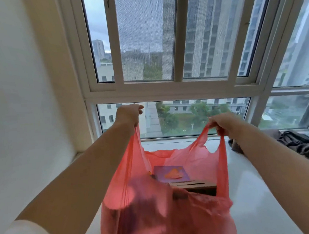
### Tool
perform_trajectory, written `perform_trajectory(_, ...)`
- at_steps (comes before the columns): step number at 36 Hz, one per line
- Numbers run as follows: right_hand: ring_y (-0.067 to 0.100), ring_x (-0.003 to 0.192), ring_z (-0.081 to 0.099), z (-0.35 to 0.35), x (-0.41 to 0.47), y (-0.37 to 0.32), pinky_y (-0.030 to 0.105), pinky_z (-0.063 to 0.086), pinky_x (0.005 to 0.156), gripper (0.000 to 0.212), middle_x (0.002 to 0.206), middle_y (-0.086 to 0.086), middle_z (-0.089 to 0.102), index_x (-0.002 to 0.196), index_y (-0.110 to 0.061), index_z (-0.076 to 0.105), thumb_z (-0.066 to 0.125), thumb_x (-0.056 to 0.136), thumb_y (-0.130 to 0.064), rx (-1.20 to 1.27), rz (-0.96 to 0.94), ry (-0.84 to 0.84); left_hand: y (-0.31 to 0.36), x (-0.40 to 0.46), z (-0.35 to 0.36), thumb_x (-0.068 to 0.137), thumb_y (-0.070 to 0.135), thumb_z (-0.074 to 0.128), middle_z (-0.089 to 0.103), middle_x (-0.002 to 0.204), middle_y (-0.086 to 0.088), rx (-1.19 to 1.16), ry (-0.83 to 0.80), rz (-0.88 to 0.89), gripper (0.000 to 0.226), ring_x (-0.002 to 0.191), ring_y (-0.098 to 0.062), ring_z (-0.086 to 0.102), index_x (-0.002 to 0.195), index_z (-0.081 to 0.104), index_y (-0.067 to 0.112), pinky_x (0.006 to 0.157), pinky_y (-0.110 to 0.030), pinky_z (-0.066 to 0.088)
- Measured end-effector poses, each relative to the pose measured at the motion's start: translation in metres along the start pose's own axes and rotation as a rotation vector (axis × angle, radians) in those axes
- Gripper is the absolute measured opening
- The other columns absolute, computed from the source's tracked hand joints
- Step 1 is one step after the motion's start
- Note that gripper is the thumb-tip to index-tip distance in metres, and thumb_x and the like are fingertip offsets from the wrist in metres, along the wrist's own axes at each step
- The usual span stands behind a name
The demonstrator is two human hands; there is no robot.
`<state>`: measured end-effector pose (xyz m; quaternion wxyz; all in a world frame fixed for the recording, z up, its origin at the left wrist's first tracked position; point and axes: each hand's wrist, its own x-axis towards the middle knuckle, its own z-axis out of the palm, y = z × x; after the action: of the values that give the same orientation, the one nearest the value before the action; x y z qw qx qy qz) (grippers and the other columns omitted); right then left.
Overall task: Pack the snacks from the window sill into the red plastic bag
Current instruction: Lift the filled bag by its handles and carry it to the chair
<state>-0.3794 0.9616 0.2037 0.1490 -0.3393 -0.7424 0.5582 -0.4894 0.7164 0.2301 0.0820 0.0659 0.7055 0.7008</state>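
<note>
Holding: red plastic bag (165,205) hung between both hands over window sill (252,192)
Left hand (127,114): pinching one handle
Right hand (225,123): grip clamped on other handle
Inside: purple snack packet (171,173), brown box (195,187)

I can't see the bottom of the red plastic bag (166,214); the frame's lower edge cuts it off. Through its skin I only make out dark, blurred shapes at lower centre, snacks I can't identify. The dark clothing (300,145) at far right runs off the edge.
</note>
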Motion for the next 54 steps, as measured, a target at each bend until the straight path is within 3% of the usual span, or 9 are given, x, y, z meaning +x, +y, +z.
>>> perform_trajectory(6,0.008,0.029,0.022,-0.017,-0.025,0.014,0.016,0.018,0.038,0.038,0.032,-0.005,0.029,0.069,-0.008,0.058,0.044,0.1,-0.026,-0.773,0.239,-0.295,0.006,-0.015,-0.016,0.09,-0.004,0.033,0.029,0.034,0.008,-0.147,-0.151,-0.151,0.025,0.028,-0.004,0.015,0.084,0.056,0.005,0.031,-0.014,0.011)
perform_trajectory(10,0.006,0.023,0.019,-0.003,-0.033,0.008,0.008,0.014,0.033,0.041,0.046,0.001,0.028,0.059,-0.014,0.038,0.039,0.1,-0.017,-0.44,0.053,-0.172,0.008,-0.037,-0.014,0.088,-0.005,0.031,0.027,0.039,0.007,-0.021,-0.136,-0.131,0.031,0.032,-0.005,0.015,0.084,0.06,0.005,0.032,-0.015,0.012)
perform_trajectory(15,0.006,0.018,0.014,-0.003,-0.035,-0.012,0.004,0.016,0.032,0.04,0.026,-0.005,0.022,0.057,-0.016,0.032,0.031,0.096,-0.006,0.012,-0.017,-0.108,0.013,-0.065,-0.012,0.095,0.002,0.031,0.032,0.033,0.01,0.073,-0.039,-0.064,0.035,0.028,-0.003,0.019,0.076,0.06,0.009,0.03,-0.014,0.014)
perform_trajectory(23,0.007,0.015,0.025,-0.032,-0.043,-0.03,0.011,0.019,0.023,0.036,0.036,-0.002,0.037,0.061,-0.016,0.041,0.04,0.096,-0.009,0.116,-0.168,0.028,0.033,-0.101,-0.017,0.099,0.014,0.041,0.05,0.038,0.012,0.169,0.339,0.208,0.04,0.039,-0.006,0.039,0.062,0.058,0.016,0.033,-0.015,0.024)
perform_trajectory(26,-0.005,0.052,0.061,-0.029,-0.061,-0.04,0.014,0.047,0.051,0.026,0.079,0.004,0.059,0.083,-0.015,0.057,0.038,0.1,-0.012,0.166,-0.299,-0.021,0.039,-0.122,0.004,0.098,0.019,0.044,0.056,0.062,0.005,0.295,0.439,0.376,0.033,0.055,-0.01,0.048,0.076,0.067,0.012,0.043,-0.018,0.034)
perform_trajectory(28,0.017,0.094,0.065,-0.025,-0.074,-0.045,0.028,0.048,0.079,0.028,0.106,0.013,0.063,0.109,-0.008,0.058,0.031,0.102,-0.013,-0.014,-0.416,-0.03,0.041,-0.135,0.015,0.099,0.019,0.042,0.057,0.068,0.003,0.315,0.473,0.41,0.032,0.062,-0.013,0.05,0.083,0.068,0.011,0.051,-0.021,0.036)
perform_trajectory(32,0.005,0.055,0.047,-0.017,-0.095,-0.047,0.02,0.038,0.053,0.032,0.07,-0.004,0.054,0.068,-0.021,0.053,0.044,0.098,-0.023,0.04,-0.413,-0.212,0.033,-0.161,0.012,0.099,0.019,0.041,0.062,0.078,-0.006,0.364,0.586,0.396,0.033,0.074,-0.022,0.056,0.08,0.068,0.012,0.069,-0.026,0.041)
perform_trajectory(40,0.011,0.037,0.032,0.01,-0.158,-0.039,0.022,0.023,0.042,0.034,0.033,-0.008,0.04,0.065,-0.011,0.061,0.049,0.096,-0.018,0.118,-0.518,-0.503,0.025,-0.226,-0.018,0.097,0.014,0.044,0.059,0.074,-0.003,0.358,0.659,0.311,0.031,0.074,-0.019,0.055,0.077,0.067,0.01,0.057,-0.022,0.038)
perform_trajectory(54,0.003,0.029,0.026,0.061,-0.283,-0.048,0.012,0.019,0.03,0.033,0.037,-0.007,0.035,0.073,-0.005,0.055,0.041,0.101,-0.015,0.419,-0.436,-1.133,0.044,-0.355,-0.104,0.092,0.008,0.043,0.064,0.09,-0.006,0.425,0.971,0.323,0.034,0.081,-0.017,0.055,0.065,0.063,0.012,0.061,-0.022,0.04)
